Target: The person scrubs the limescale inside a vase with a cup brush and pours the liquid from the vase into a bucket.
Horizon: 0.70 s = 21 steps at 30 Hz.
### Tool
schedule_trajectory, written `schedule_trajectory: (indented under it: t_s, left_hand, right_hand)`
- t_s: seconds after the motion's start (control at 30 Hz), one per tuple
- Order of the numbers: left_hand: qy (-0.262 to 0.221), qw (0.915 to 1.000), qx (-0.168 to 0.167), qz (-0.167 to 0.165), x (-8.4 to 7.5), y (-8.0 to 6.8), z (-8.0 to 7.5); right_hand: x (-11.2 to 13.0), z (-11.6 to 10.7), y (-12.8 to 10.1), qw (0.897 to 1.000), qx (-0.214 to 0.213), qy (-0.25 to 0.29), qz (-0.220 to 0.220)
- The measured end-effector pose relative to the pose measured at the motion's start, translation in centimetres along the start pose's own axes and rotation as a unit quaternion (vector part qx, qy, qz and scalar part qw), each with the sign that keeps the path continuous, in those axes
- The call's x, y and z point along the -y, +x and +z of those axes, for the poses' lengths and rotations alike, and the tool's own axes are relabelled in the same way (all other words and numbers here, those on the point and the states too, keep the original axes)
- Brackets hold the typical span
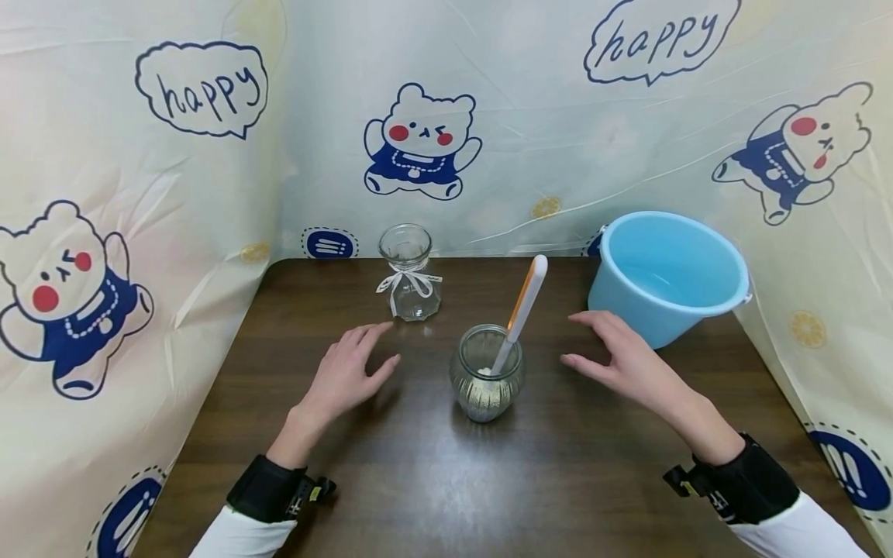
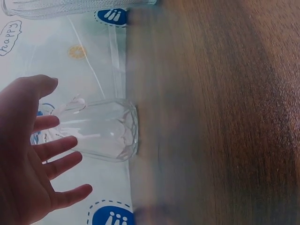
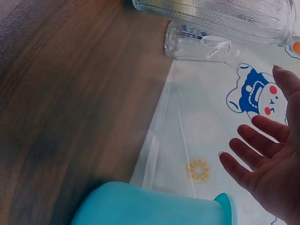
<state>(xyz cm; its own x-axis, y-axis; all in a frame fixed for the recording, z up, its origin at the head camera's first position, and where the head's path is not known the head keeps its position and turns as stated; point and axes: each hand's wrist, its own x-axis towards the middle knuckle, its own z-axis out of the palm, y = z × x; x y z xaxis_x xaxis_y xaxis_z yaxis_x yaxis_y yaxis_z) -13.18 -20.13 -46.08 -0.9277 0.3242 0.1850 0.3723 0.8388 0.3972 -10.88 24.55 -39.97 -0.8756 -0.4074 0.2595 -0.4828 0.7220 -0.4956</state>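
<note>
A ribbed glass jar (image 1: 485,383) stands mid-table with a white and orange spatula (image 1: 523,306) leaning in it and some white stuff at its bottom. Behind it to the left stands a clear glass vase (image 1: 409,273) with a white bow. My left hand (image 1: 349,370) hovers open over the table left of the jar, fingers spread; the vase (image 2: 105,129) lies just beyond its fingertips in the left wrist view. My right hand (image 1: 617,353) hovers open right of the jar, holding nothing. The jar (image 3: 220,16) and vase (image 3: 199,44) show at the top of the right wrist view.
A light blue plastic bucket (image 1: 666,275) stands at the back right, close behind my right hand; its rim (image 3: 154,204) fills the bottom of the right wrist view. The dark wooden table (image 1: 432,480) is walled by a cartoon-bear printed sheet (image 1: 174,194) on three sides.
</note>
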Motion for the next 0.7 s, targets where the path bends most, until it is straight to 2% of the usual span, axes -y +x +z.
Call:
schedule_trajectory:
  t_s: [0.13, 0.27, 0.37, 0.53, 0.7]
  left_hand:
    - [-0.015, 0.9998, -0.008, 0.003, -0.2, 0.0, 0.1]
    - [-0.058, 0.9983, -0.01, 0.005, -0.8, 0.2, 0.3]
    - [-0.1, 0.9947, -0.011, 0.021, -1.4, 0.5, 0.5]
    - [-0.169, 0.9822, 0.001, 0.081, -2.8, 1.4, 0.9]
    - [-0.227, 0.9639, 0.013, 0.139, -4.5, 2.3, 1.5]
  right_hand:
    - [0.0, 0.0, 0.0, 1.0, -0.001, 0.0, -0.001]
    - [0.2, 0.0, 0.1, 1.0, 0.003, 0.007, 0.002]
    - [0.4, 0.0, 0.1, 1.0, 0.005, 0.011, 0.001]
    - [0.9, -0.1, 0.4, 1.0, 0.01, 0.018, 0.006]
    - [1.4, -0.2, 0.8, 0.999, 0.013, 0.028, 0.011]
